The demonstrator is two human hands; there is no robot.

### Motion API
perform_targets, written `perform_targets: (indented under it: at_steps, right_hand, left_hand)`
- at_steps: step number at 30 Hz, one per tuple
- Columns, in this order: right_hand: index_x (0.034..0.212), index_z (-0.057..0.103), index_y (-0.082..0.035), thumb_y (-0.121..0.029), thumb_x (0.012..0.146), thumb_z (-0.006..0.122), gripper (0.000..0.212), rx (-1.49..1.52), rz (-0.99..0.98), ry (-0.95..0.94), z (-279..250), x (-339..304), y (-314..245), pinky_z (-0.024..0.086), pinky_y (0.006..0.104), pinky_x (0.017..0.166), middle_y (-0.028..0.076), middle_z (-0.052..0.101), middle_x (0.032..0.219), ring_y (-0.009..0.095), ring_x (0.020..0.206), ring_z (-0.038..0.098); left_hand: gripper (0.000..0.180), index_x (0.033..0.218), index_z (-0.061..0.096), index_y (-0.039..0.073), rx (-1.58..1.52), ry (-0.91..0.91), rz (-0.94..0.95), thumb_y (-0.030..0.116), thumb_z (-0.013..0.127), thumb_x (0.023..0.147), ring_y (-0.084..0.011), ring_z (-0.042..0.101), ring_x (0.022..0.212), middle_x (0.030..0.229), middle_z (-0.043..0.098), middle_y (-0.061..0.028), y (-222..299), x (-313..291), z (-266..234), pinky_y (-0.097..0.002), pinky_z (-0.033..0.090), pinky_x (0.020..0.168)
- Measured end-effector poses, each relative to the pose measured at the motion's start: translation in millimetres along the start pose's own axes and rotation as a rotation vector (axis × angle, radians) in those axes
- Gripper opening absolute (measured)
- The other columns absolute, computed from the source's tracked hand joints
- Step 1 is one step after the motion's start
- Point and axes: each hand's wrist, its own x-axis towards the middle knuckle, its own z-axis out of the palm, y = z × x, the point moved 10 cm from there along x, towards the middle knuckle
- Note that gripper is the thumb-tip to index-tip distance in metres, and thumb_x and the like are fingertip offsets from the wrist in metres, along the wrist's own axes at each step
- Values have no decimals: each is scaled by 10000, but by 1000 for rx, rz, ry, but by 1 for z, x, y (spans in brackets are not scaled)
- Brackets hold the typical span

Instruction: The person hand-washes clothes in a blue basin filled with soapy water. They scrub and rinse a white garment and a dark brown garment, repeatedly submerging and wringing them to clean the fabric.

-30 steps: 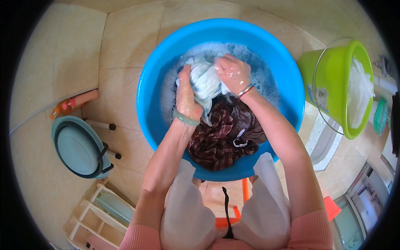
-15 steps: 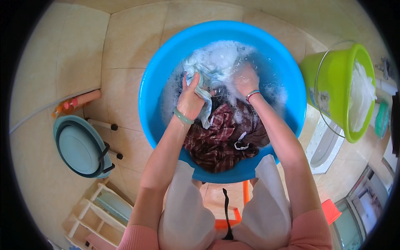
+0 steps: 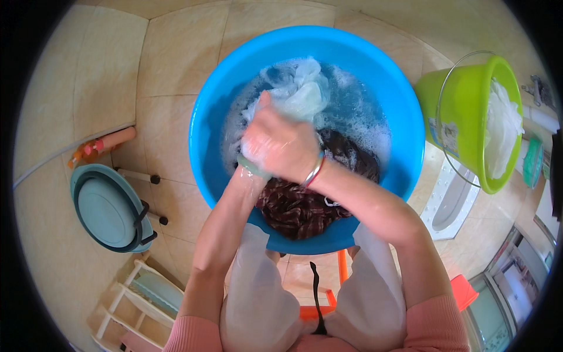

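Note:
A large blue basin (image 3: 396, 64) stands before me with sudsy water in it. Over its left half my hands are together, bunched on a wet, pale garment (image 3: 305, 97) that trails into the water on the far side. My right hand (image 3: 284, 141) lies across the left, its fingers curled and partly blurred. Beneath it, my left hand (image 3: 251, 154), with a green bangle at the wrist, is mostly covered and closed on the same garment. A dark red plaid garment (image 3: 299, 214) lies in the near part of the basin, with dark brown cloth beside it.
To the right, a lime-green bucket (image 3: 460, 97) with a wire handle holds white cloth. A white squat toilet (image 3: 451, 205) is set in the floor below it. Stacked grey-green basins (image 3: 105, 205) stand at left, near orange bottles (image 3: 102, 144) and a cream rack (image 3: 132, 299).
My right hand has come out of the water on the right and crossed over onto my left hand. The pale garment is now gathered beneath both hands.

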Motion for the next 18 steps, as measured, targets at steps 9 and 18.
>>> perform_targets:
  at_steps: [9,18]
  right_hand:
    - [1311,501,-27,-494,918,607,619,1139,1255,-228,27,-128,161,467,331,903,73,591,1214,177,1104,560]
    - [1187,535,-5,20,825,568,364,1393,1067,228,-57,-94,151,468,362,907,97,623,1128,218,1040,602]
  left_hand:
    - [461,1207,504,73,775,-97,174,67,715,798,-108,543,1013,1102,594,-48,49,-48,73,-276,460,893]
    - [584,1283,536,79,1475,-215,292,-58,566,716,-152,529,1064,1180,588,-66,97,-55,61,-276,411,965]
